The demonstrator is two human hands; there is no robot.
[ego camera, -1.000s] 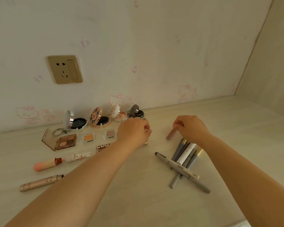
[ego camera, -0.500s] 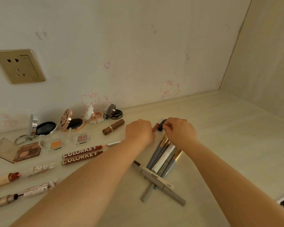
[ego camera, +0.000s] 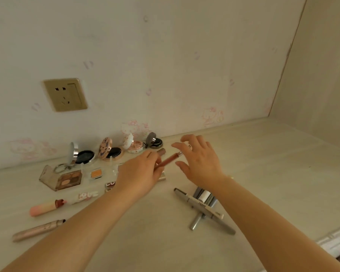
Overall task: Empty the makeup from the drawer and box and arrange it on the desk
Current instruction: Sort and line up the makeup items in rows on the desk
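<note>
Free room: bare desk (ego camera: pixel 273 163) at right of frame.
Obstacles: compacts (ego camera: pixel 110 150) centre-left by wall; pens (ego camera: pixel 204 207) lower centre.

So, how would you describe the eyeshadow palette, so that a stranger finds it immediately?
Start at the gold wall socket and look down to the desk beneath it. The eyeshadow palette lies below the row of round compacts. It alone is rectangular with brown shades and a clear lid standing open.

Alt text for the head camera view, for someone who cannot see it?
A person's left hand holds a slim brown lip pencil over a pale desk, with the right hand open beside it. Open compacts line the wall on the left; grey pens lie piled on the right.
</note>
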